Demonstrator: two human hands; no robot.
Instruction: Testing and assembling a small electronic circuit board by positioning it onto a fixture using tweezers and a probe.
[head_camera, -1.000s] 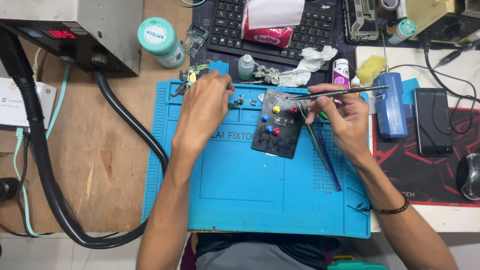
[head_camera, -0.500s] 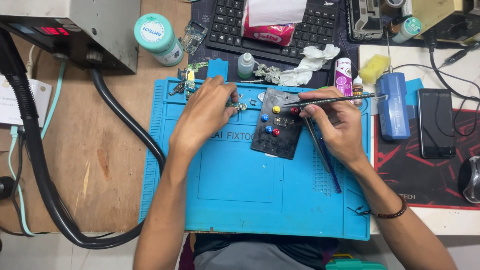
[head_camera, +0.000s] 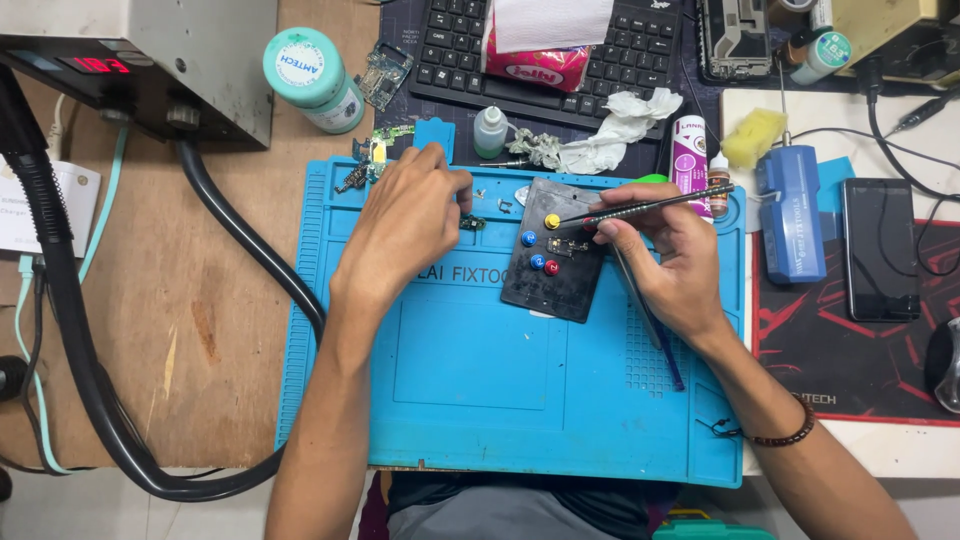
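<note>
My left hand (head_camera: 408, 222) rests on the blue work mat (head_camera: 480, 400), fingers pinched on a small green circuit part (head_camera: 472, 223) at the mat's upper middle. My right hand (head_camera: 672, 252) grips dark tweezers (head_camera: 650, 207), tips pointing left toward a tiny board (head_camera: 562, 247) clamped on a black holder plate (head_camera: 555, 265) with yellow, blue and red knobs. A second thin dark tool (head_camera: 645, 315) lies under my right hand, running down the mat.
Behind the mat: a black keyboard (head_camera: 640, 50), a small dropper bottle (head_camera: 489, 132), crumpled tissue (head_camera: 620, 125), a teal-capped jar (head_camera: 312, 80). A grey station with a thick black hose (head_camera: 70, 330) stands left. A blue tool block (head_camera: 790, 215) and a dark phone (head_camera: 880, 250) lie right.
My left hand has shifted slightly right and up on the mat. The tweezers in my right hand have tilted and their tips have come closer to the holder plate.
</note>
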